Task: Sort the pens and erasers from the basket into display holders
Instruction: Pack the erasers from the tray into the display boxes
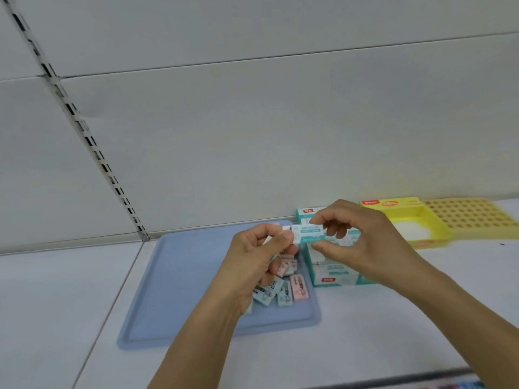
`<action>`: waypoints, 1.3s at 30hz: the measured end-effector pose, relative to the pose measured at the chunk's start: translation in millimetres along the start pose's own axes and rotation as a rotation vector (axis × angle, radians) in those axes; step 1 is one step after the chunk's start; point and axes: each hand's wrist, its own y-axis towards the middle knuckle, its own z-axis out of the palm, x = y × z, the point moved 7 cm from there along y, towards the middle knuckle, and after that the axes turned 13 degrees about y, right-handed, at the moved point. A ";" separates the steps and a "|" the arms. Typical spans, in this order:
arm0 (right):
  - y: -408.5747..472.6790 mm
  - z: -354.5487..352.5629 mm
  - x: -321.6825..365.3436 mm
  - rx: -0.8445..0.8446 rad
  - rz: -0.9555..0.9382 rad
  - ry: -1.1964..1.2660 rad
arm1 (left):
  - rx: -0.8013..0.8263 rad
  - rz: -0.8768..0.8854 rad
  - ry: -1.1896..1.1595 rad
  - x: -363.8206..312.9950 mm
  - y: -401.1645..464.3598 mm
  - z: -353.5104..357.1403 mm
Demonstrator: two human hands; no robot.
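Both hands hold one white and teal eraser (307,234) in the air above the shelf. My left hand (261,248) pinches its left end, while my right hand (362,240) pinches its right end between thumb and fingers. Below them several pink and light-blue erasers (283,287) lie in a pile on a blue tray (179,290). A white and teal eraser display box (334,273) stands just right of the tray, partly hidden by my right hand.
A yellow display box (407,220) with white contents stands at the back right, and a yellow holder full of round holes (471,217) lies beside it. The white shelf (56,304) meets a white back wall. Dark blurred items show at the bottom right edge.
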 end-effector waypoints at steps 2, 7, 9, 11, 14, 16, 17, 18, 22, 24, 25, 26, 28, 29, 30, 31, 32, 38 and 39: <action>-7.0 -13.8 -11.0 -0.041 0.040 -0.014 | -0.035 -0.029 0.002 1.2 2.8 7.4; -39.4 -29.4 -56.1 0.031 0.310 0.020 | -0.105 -0.127 -0.339 8.3 6.0 8.8; -47.4 -23.5 -64.9 0.083 0.316 0.031 | -0.114 -0.125 -0.395 10.3 5.0 10.1; -49.2 -18.2 -69.1 0.103 0.306 0.006 | -0.118 -0.135 -0.425 12.8 3.4 12.9; -48.2 -13.6 -69.1 0.100 0.266 -0.049 | -0.105 -0.146 -0.491 14.6 1.5 14.7; -49.0 -13.5 -69.3 0.090 0.216 -0.082 | -0.083 -0.120 -0.525 14.3 0.7 13.9; -50.2 -12.8 -70.4 0.092 0.208 -0.096 | -0.073 -0.105 -0.538 14.3 0.5 13.7; -51.8 -11.2 -72.0 0.094 0.210 -0.107 | -0.064 -0.095 -0.552 13.5 -0.3 13.9; -54.9 -2.0 -63.0 0.097 0.073 -0.306 | -0.035 -0.137 -0.648 11.9 -3.6 19.2; -54.2 1.9 -56.6 0.121 0.022 -0.395 | 0.012 -0.154 -0.712 10.3 -4.2 24.4; -52.1 1.0 -53.3 0.106 0.018 -0.402 | 0.032 -0.155 -0.733 10.0 -3.1 26.3; -49.3 -1.1 -49.1 0.070 0.018 -0.384 | 0.047 -0.155 -0.745 9.9 -1.9 27.9; -42.0 -3.6 -34.0 -0.035 -0.005 -0.309 | 0.061 -0.156 -0.742 11.2 0.4 30.9; -37.6 -2.7 -24.6 -0.071 -0.036 -0.278 | 0.072 -0.157 -0.737 11.3 1.3 33.5; -32.7 0.3 -15.9 -0.068 -0.078 -0.270 | 0.094 -0.154 -0.733 10.5 1.6 36.8; -26.9 5.3 -7.4 -0.019 -0.128 -0.295 | 0.127 -0.142 -0.725 8.8 1.6 40.9; -21.5 11.4 -0.7 0.060 -0.190 -0.344 | 0.158 -0.128 -0.701 7.1 1.8 44.6; -13.5 17.9 2.0 0.306 -0.336 -0.508 | 0.298 -0.108 -0.461 -1.1 -0.3 64.1; -16.9 11.3 0.6 0.284 -0.335 -0.501 | 0.317 -0.106 -0.421 -1.9 -2.3 66.9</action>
